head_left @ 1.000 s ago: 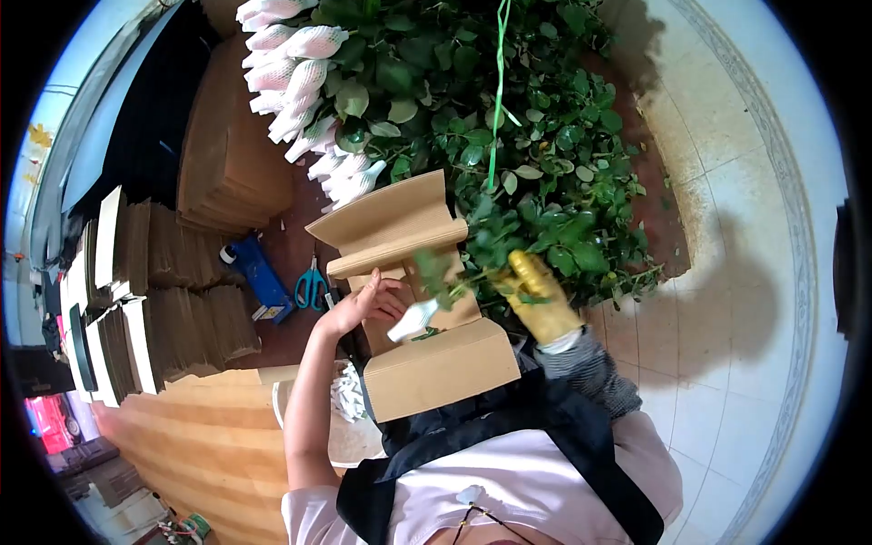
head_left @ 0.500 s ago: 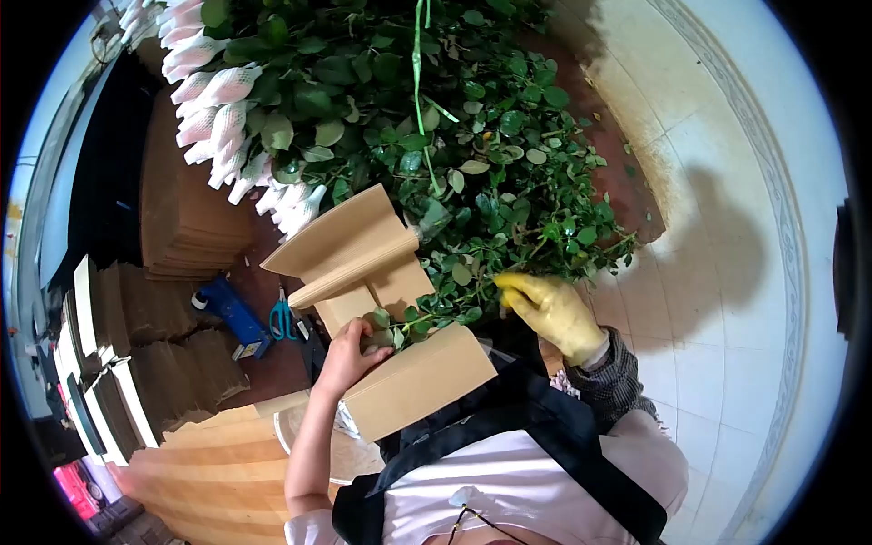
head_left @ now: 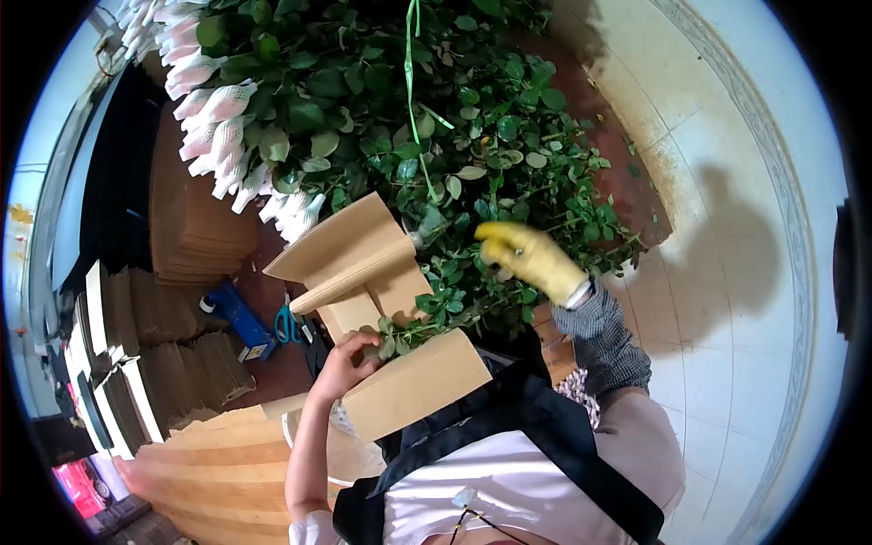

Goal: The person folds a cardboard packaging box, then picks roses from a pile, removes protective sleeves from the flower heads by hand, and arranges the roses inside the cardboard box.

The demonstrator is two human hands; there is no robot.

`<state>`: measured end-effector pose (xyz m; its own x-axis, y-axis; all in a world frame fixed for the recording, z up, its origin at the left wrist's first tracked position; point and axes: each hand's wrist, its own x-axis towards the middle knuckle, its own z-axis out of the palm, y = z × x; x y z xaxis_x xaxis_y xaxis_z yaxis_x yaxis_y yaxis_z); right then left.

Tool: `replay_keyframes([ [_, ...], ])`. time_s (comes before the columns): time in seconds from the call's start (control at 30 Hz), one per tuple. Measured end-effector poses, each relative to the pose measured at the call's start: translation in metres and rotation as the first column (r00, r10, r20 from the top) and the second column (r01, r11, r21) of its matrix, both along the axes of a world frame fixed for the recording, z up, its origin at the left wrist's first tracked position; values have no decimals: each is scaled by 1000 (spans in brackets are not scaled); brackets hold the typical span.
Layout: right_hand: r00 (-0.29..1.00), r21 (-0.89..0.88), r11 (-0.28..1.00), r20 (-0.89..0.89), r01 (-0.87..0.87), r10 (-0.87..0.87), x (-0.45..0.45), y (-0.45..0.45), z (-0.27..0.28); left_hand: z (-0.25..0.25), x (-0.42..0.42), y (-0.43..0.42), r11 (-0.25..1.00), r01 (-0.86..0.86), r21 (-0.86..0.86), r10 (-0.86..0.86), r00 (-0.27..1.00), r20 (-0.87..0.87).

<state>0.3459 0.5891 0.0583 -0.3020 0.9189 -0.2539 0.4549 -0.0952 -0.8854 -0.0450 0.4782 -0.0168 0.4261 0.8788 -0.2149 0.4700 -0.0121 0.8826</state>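
My bare left hand (head_left: 348,365) is at the left end of an open cardboard box (head_left: 418,386), its fingers curled in beside a leafy green stem (head_left: 413,333). What lies between those fingers is hidden. The stem runs along the inside of the box, between its raised flaps. My right hand (head_left: 536,262), in a yellow glove, is raised over the leaves to the right of the box. Its fingers are bent and smeared by motion, so I cannot see whether they hold anything. Beyond the box lies a large heap of leafy flower stems (head_left: 363,118).
White foam net sleeves (head_left: 218,109) cover the flower heads at the heap's left. A green strap (head_left: 409,82) crosses the leaves. To the left are blue-handled scissors (head_left: 286,322), a blue tool (head_left: 238,320) and stacked cardboard (head_left: 173,318). A white bucket (head_left: 345,450) stands below the box.
My right hand has moved up and slightly left, farther over the leaves. My left hand has shifted slightly down and left at the box's end. The box has barely moved.
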Motion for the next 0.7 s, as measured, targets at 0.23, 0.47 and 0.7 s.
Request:
replay_keyframes([
  [0.23,240,469,727,883,-502,-404,47,105,-106,-8,2,-5,962,-186,-200,197,980,36],
  [0.47,592,864,480,467,-149,-657,64,75,9,2,5,2,999,-51,7,52,996,-77],
  [0.7,828,572,604,-316,556,-463,45,65,26,5,9,3,998,-69,1,69,990,-122],
])
